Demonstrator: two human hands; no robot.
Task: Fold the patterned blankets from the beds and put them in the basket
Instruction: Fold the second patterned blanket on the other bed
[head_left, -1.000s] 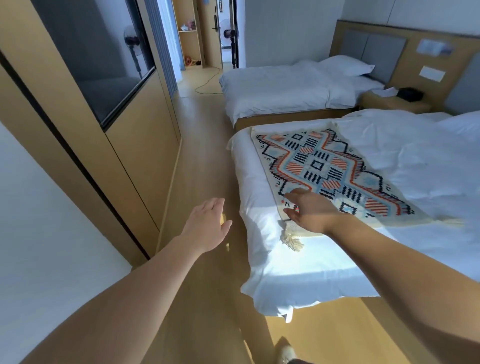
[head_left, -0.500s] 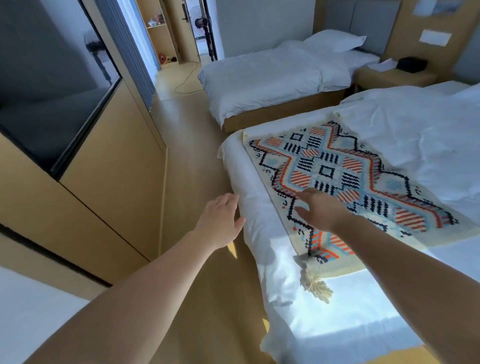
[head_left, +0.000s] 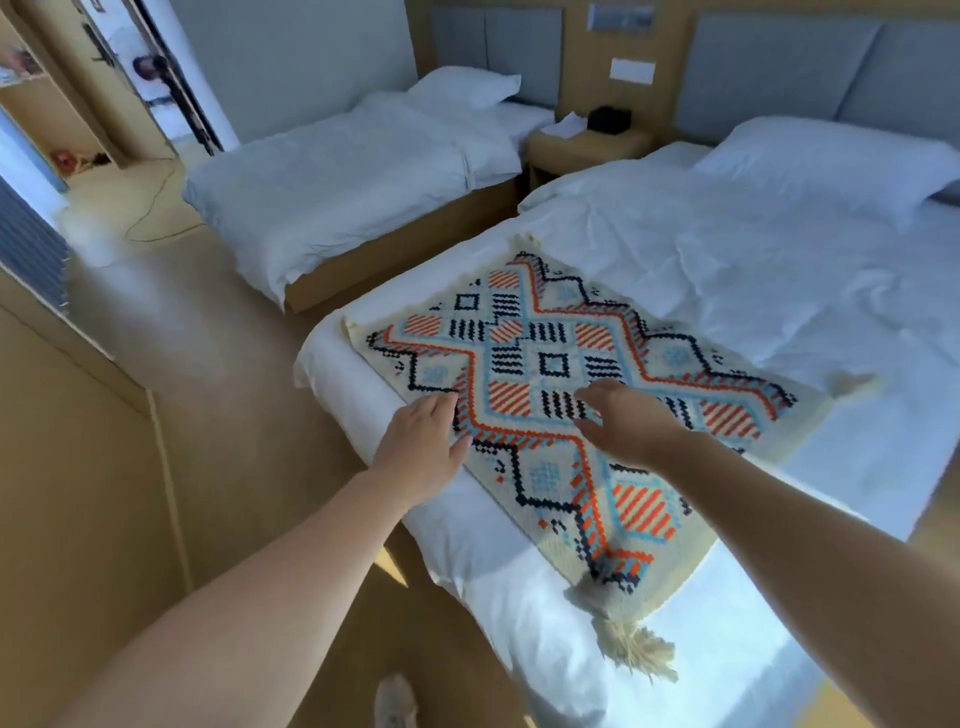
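A patterned blanket (head_left: 550, 364) in cream, orange, blue and black lies spread flat on the foot of the near bed (head_left: 779, 270), a tassel hanging at its near corner. My left hand (head_left: 423, 447) hovers open at the blanket's left edge, fingers over the bed's side. Open too, my right hand (head_left: 621, 421) is held palm down over the middle of the pattern. Neither hand grips the fabric. No basket is in view.
A second bed (head_left: 353, 171) with white bedding and a pillow stands beyond, with no blanket on it. Between the headboards sits a nightstand (head_left: 587, 143). A wooden floor aisle (head_left: 218, 332) runs along the left, beside wooden wall panels. My shoe (head_left: 396, 701) shows at the bottom.
I have stepped closer and turned right toward the near bed. My left hand moved from over the floor to the blanket's left edge; my right hand shifted toward the blanket's middle.
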